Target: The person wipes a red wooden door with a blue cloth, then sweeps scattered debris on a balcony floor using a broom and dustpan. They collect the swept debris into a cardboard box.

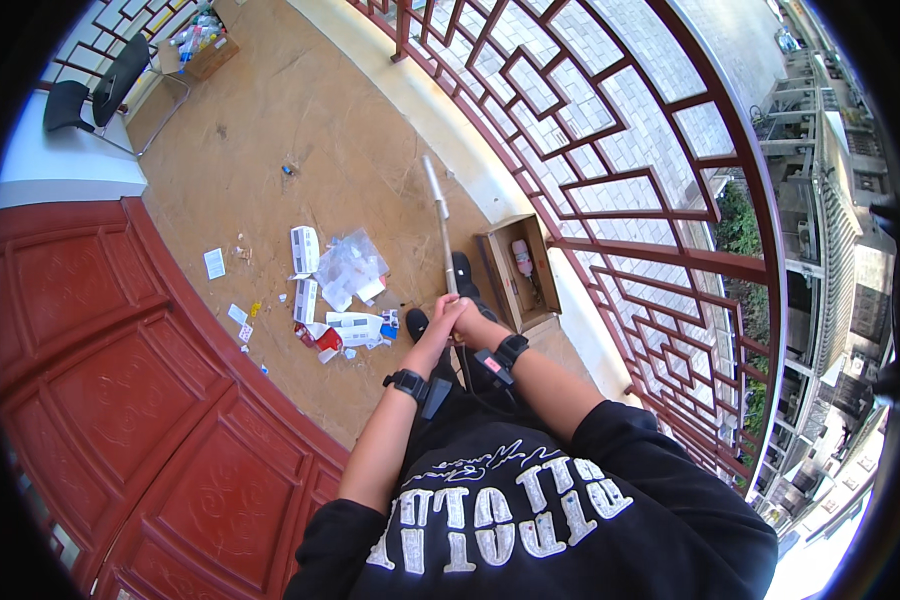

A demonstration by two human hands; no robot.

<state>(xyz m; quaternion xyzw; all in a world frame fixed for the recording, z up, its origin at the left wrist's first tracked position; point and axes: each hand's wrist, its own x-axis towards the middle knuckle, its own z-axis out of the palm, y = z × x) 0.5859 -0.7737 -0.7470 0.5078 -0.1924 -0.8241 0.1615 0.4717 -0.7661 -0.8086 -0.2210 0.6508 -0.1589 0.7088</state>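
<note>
My left hand and my right hand are clasped close together in front of my body. Both are closed around the near part of a long thin pole. The pole reaches away from me over the floor, and its far section is thicker and whitish; what kind of tool it is I cannot tell. Left of my shoes lies a heap of litter: clear plastic sheeting, white printed cartons and red torn packaging. An open cardboard box, a pink-labelled bottle inside, stands just right of the pole.
Red panelled doors line the left. A dark red lattice railing runs along the right above a pale ledge. Far off stand a black chair and a cardboard box of bottles. Loose papers lie on the brown floor.
</note>
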